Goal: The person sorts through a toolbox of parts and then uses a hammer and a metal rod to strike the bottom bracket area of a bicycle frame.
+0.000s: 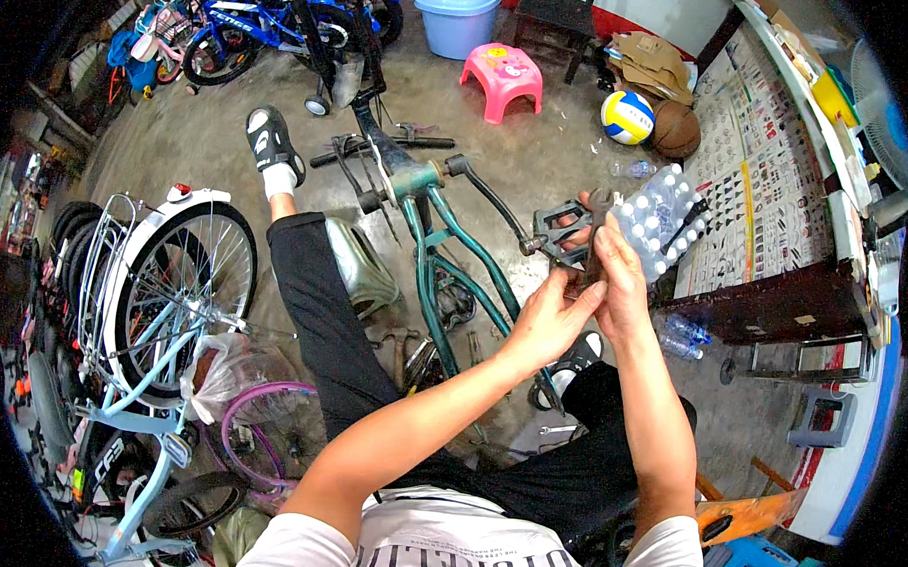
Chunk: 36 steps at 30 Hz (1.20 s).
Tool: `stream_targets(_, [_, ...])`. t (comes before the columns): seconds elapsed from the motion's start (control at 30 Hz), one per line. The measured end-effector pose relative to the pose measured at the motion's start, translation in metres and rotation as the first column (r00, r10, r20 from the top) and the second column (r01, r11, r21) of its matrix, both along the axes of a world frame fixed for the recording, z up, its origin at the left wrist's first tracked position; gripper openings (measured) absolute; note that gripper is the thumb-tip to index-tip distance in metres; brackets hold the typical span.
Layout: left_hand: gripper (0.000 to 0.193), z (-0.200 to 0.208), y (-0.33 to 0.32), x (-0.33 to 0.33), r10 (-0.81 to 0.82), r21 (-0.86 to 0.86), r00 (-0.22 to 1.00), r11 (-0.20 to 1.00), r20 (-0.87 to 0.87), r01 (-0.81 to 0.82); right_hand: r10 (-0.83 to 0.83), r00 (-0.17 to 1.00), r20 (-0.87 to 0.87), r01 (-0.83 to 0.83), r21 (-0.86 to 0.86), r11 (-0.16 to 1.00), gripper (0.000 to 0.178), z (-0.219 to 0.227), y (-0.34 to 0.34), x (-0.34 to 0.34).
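A teal-green bicycle frame [423,222] stands between my legs, its crank arm [492,203] reaching right to a black pedal [556,230]. Beside the pedal, my right hand [622,269] is closed around a dark metal wrench [604,203], whose head sticks up above the fingers. Some fingertips show behind the pedal. Just below it, my left hand [550,322] is closed against the right palm with its thumb pressed across; what its fingers grip is hidden.
A hammer [399,354] and other tools lie on the floor under the frame. At left stand a light-blue bicycle [152,343] and a pink-purple rim [231,426]. Bottled water [661,216] sits right, near a display board [753,164]. Ahead are a pink stool [501,73] and balls [628,118].
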<state>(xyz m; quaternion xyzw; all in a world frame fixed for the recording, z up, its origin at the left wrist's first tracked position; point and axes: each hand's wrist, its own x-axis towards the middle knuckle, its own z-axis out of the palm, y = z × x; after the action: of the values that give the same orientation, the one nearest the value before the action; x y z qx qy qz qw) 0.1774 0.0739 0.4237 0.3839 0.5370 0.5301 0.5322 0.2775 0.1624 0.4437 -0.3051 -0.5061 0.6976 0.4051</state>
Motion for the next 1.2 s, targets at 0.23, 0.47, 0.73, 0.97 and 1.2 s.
stream_targets(0.23, [0.021, 0.019, 0.002, -0.003, -0.113, -0.127, 0.973, 0.988, -0.201, 0.089, 0.068, 0.993, 0.092, -0.081, 0.141, 0.987, 0.043, -0.002, 0.008, 0.006])
stream_targets(0.47, [0.025, 0.095, -0.024, -0.122, 0.036, 0.030, 0.845, 0.999, -0.533, -0.024, -0.050, 0.988, -0.149, 0.021, -0.191, 0.981, 0.057, -0.007, 0.018, -0.005])
stream_targets(0.73, [0.022, 0.197, 0.060, -0.172, -0.122, -0.214, -0.209, 0.837, -0.970, 0.503, 0.036, 0.992, -0.119, -0.062, -0.228, 0.972, 0.048, -0.017, 0.026, -0.004])
stream_targets(0.97, [0.024, 0.185, 0.101, -0.138, -0.255, -0.477, -0.413, 0.612, -0.874, 0.631, 0.027, 0.996, -0.079, -0.044, -0.227, 0.973, 0.047, -0.014, 0.024, -0.005])
stream_targets(1.2, [0.034, 0.161, 0.129, -0.131, -0.369, -0.593, -0.468, 0.578, -0.803, 0.561, 0.022, 0.999, -0.048, -0.033, -0.232, 0.972, 0.047, -0.019, 0.024, -0.008])
